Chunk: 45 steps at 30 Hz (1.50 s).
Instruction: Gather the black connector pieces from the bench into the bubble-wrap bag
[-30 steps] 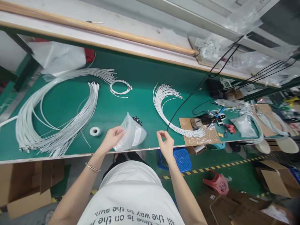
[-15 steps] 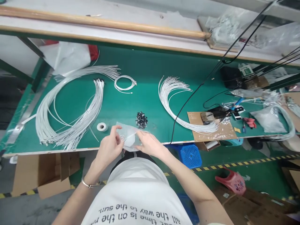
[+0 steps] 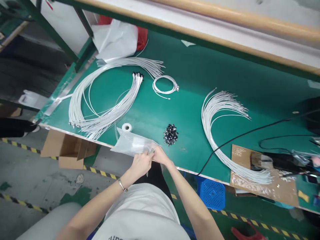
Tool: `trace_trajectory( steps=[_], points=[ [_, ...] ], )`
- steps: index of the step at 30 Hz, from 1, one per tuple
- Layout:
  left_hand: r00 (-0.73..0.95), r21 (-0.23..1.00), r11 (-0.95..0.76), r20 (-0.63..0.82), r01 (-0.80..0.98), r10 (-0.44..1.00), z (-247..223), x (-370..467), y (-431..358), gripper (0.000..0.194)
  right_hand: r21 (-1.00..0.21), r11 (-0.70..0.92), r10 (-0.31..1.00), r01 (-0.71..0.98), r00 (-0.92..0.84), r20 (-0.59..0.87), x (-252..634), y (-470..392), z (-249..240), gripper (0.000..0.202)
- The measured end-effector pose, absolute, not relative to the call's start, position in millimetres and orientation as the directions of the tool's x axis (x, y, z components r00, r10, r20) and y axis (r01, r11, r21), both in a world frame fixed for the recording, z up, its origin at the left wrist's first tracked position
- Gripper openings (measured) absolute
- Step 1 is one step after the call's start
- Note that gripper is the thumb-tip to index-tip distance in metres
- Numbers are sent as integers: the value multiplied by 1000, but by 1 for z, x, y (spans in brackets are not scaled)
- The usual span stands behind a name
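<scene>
A clear plastic bag [image 3: 130, 142] lies at the front edge of the green table, its body stretching left from my hands. My left hand [image 3: 143, 162] is closed on the bag's right end. Right beside it, my right hand [image 3: 159, 154] pinches the same end. Just right of the hands is a pile of small black and silver parts [image 3: 170, 134]. A white roll [image 3: 126, 127] stands behind the bag. Bundles of white cables curve on the left [image 3: 77, 103] and on the right [image 3: 212, 140]. A small coiled cable [image 3: 165, 91] rests between them.
A black cord [image 3: 235, 136] crosses the right cable bundle. Brown cardboard [image 3: 270, 190] with tools behind it lies at the right. Below the table are an open carton [image 3: 67, 146] and a blue stool [image 3: 212, 194]. A shelf edge [image 3: 200, 30] overhangs the back.
The view has shifted left and tilted. My hands have come together at the bag's right end, and the bag now extends out to the left instead of lying between them.
</scene>
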State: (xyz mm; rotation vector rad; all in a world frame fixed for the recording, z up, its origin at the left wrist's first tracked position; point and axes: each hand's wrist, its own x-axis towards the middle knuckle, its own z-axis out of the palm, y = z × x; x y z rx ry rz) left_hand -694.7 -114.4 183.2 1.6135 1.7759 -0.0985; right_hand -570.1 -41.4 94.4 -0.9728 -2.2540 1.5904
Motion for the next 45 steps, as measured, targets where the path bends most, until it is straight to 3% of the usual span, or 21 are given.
trace_trajectory(
  steps=[5,9,13,19,22,28,31,35,39,42,45],
  points=[
    [33,377,246,-599,893,800,163,-696,-101,43,-882,217,657,419,-731,-186,-562,-34,82,30],
    [27,379,264,-613,887,790,149,-699,-88,53,-837,244,813,489,-574,-98,-527,-17,79,16],
    [-79,364,346,-583,865,809,132,-701,-75,57,-763,241,926,600,-377,-4,-499,6,63,22],
    [-172,295,323,-441,899,881,110,-704,-49,48,-574,478,845,665,-527,94,-512,43,21,25],
    [-129,343,246,-330,907,935,108,-705,-38,44,-558,470,868,684,-472,153,-514,62,9,23],
    [306,465,-235,-84,853,948,114,-694,-18,38,-578,447,893,683,-377,245,-488,80,11,23],
    [296,425,-248,-49,871,954,112,-698,7,37,-600,424,906,678,-314,285,-474,73,24,25],
    [208,316,-206,28,926,978,112,-716,42,38,-620,483,873,618,-396,285,-470,49,40,32],
    [280,218,-278,22,935,960,112,-722,54,37,-609,589,759,531,-621,193,-478,24,40,34],
    [292,269,-277,-16,922,956,109,-712,40,32,-599,618,703,508,-699,132,-478,10,35,31],
    [120,418,-124,35,900,992,110,-696,11,35,-643,595,714,482,-685,148,-470,0,35,25]
  ],
)
